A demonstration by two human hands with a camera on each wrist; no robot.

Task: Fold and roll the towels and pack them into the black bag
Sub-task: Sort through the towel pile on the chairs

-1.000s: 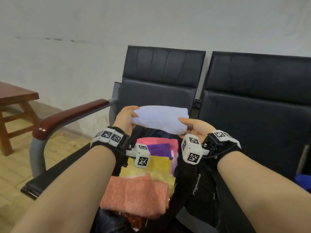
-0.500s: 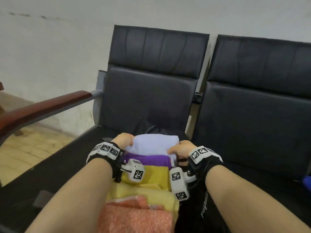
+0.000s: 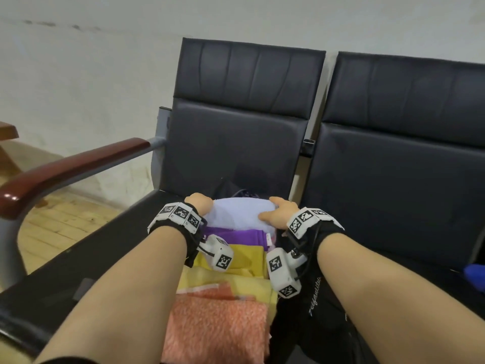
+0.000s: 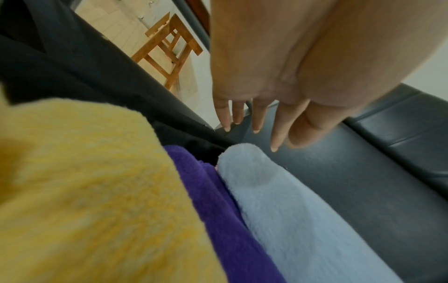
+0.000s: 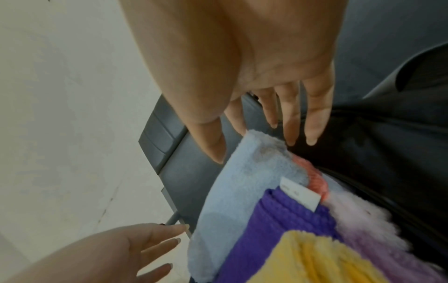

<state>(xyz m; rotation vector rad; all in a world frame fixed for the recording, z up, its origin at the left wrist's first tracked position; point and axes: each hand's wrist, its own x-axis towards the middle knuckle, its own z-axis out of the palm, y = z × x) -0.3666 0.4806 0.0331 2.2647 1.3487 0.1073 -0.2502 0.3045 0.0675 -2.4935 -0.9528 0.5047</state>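
Note:
A rolled light blue towel (image 3: 236, 214) lies across the far end of the open black bag (image 3: 315, 311), behind a purple towel (image 3: 236, 236), a yellow towel (image 3: 244, 261) and an orange towel (image 3: 217, 324). My left hand (image 3: 198, 202) is at the roll's left end. In the left wrist view its fingers (image 4: 257, 118) are straight and just off the light blue towel (image 4: 290, 210). My right hand (image 3: 280, 214) is at the right end with its thumb lying on top. The right wrist view shows its fingers (image 5: 290, 124) straight over the light blue towel (image 5: 230, 191).
The bag sits on the black seat (image 3: 131, 245) of a row of padded chairs, with a dark red wooden armrest (image 3: 65, 172) to the left. A wooden stool (image 4: 169, 51) stands on the floor further left. A blue object (image 3: 475, 271) lies on the right seat.
Both hands brought the light blue roll down from mid-air into the bag behind the purple towel. Their fingers have since straightened and let go of its ends.

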